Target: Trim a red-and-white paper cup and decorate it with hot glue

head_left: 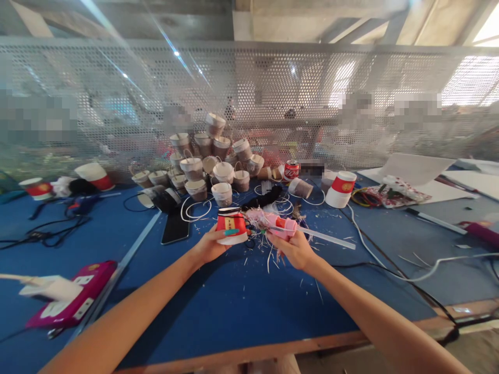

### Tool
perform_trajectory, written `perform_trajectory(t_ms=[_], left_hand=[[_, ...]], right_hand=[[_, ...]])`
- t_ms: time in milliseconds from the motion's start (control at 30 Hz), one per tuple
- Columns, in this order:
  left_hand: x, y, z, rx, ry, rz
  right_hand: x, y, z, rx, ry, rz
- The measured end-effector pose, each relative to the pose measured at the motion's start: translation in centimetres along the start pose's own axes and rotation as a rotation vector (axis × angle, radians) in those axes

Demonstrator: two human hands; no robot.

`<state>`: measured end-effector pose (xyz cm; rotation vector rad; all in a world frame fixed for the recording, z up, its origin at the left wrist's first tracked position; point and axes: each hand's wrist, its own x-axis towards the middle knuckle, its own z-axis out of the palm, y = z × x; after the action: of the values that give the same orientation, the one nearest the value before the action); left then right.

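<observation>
1. Red can (291,170): white lettering (291,173), too blurred to read.
2. Held red-and-white cup (238,227): gold label (230,223) with dark characters, too small to read.
3. Red-banded cup (340,190) at right: round gold emblem (345,185), detail illegible.

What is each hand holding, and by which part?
The left hand holds the red-and-white cup by its side; the right hand, the pink glue gun from below, near its rear, exact grip partly hidden.

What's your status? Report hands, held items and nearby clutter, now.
Left hand: gripping red-and-white tapered paper cup. Right hand: gripping pink plastic glue gun, translucent stick protruding. Clutter: thin white scraps on blue tabletop.
</observation>
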<state>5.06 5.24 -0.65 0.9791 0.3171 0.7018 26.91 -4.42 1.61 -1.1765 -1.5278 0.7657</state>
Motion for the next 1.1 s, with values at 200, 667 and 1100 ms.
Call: perform_trajectory(t_ms=[200, 667, 1100], left_hand=[[-0.1, 0.1, -0.5, -0.015, -0.029, -0.045], [0.3, -0.3, -0.3, 0.002, 0.130, 0.043], [0.8, -1.1, 2.8, 0.248, 0.387, 0.114]], right_hand=[[0.0, 0.0, -0.1, 0.024, -0.013, 0.028], [1.1, -0.2, -1.3, -0.920, 0.221, 0.217], [0.7, 0.1, -1.2, -0.813, 0.355, -0.259]])
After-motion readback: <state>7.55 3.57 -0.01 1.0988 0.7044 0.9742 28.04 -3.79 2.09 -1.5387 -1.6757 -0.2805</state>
